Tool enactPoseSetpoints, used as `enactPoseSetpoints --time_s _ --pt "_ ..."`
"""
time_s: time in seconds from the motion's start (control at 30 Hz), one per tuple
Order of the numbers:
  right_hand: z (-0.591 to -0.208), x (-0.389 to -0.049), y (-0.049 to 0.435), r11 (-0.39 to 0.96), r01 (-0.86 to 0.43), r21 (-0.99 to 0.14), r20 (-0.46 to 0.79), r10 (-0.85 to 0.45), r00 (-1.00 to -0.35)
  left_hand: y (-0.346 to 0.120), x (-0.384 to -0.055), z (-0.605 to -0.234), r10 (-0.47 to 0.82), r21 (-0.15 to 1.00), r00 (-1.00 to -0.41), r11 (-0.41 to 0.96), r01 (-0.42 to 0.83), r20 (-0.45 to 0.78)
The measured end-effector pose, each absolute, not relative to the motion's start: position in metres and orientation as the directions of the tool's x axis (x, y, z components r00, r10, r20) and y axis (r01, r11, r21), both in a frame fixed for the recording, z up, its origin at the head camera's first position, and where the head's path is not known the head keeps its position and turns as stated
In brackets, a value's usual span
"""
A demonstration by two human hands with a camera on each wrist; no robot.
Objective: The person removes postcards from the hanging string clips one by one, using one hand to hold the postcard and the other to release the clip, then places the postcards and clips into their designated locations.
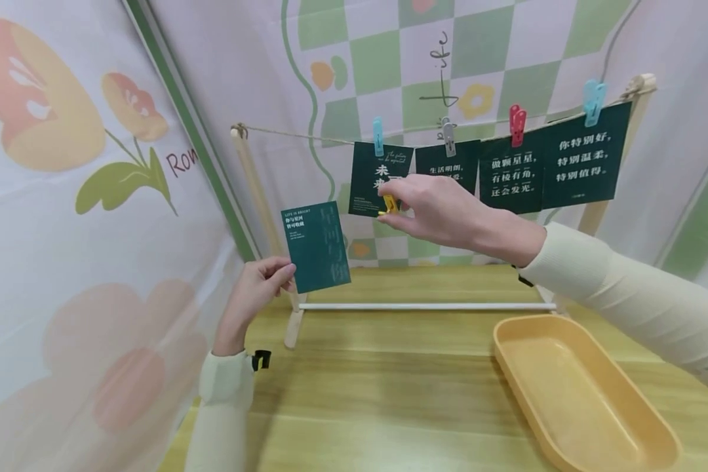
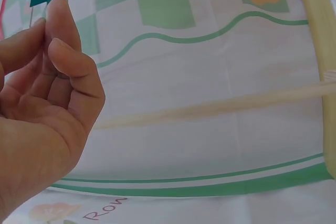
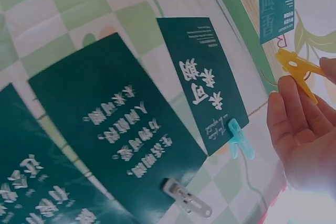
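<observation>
In the head view, the left hand (image 1: 256, 288) pinches a dark green card (image 1: 315, 246) at its left edge, with thumb and finger. Held by the side like that, most of the words show, maybe so the card's top is free. The card is near the wooden stand (image 1: 259, 187), lower than the string (image 1: 295, 134). The right hand (image 1: 439, 203) pinches a yellow clip (image 1: 391, 204). Four hanging cards (image 1: 510, 174) are in a row, held up by a light blue clip (image 1: 378, 136), a gray clip (image 1: 448, 136), a red clip (image 1: 517, 124) and another light blue clip (image 1: 594, 103). The right hand gets in the way and hides bits of the hanging cards. A white rod (image 1: 425, 307) runs low across the stand. An orange tray (image 1: 584, 393) sits on the wooden table (image 1: 360, 373), off to the right.

In the left wrist view, the left thumb and finger meet at their tips. I can't tell if the green bit up top is the held card.

In the right wrist view, the yellow clip is between the right thumb and fingers, likely gripped there to squeeze it. The held card is just above.
</observation>
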State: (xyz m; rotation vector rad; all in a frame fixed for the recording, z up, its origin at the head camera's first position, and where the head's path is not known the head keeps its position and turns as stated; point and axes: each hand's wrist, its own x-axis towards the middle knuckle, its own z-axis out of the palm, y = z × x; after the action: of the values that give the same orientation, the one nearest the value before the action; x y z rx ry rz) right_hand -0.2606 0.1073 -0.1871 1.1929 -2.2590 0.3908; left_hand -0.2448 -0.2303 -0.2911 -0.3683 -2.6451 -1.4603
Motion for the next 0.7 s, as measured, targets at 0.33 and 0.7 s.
enactPoseSetpoints --time_s 0.33,0.7 --pt "-0.204 -0.253 0.131 0.586 -0.810 -0.013 0.577 -0.657 -0.485 -0.234 -0.233 -0.305 0.202 0.804 -0.965 0.538 0.251 0.166" --pt "-0.230 -0.231 0.159 0.563 -0.826 0.003 0.629 -0.644 -0.437 -0.234 -0.225 -0.318 0.300 0.769 -0.937 0.551 0.325 0.181"
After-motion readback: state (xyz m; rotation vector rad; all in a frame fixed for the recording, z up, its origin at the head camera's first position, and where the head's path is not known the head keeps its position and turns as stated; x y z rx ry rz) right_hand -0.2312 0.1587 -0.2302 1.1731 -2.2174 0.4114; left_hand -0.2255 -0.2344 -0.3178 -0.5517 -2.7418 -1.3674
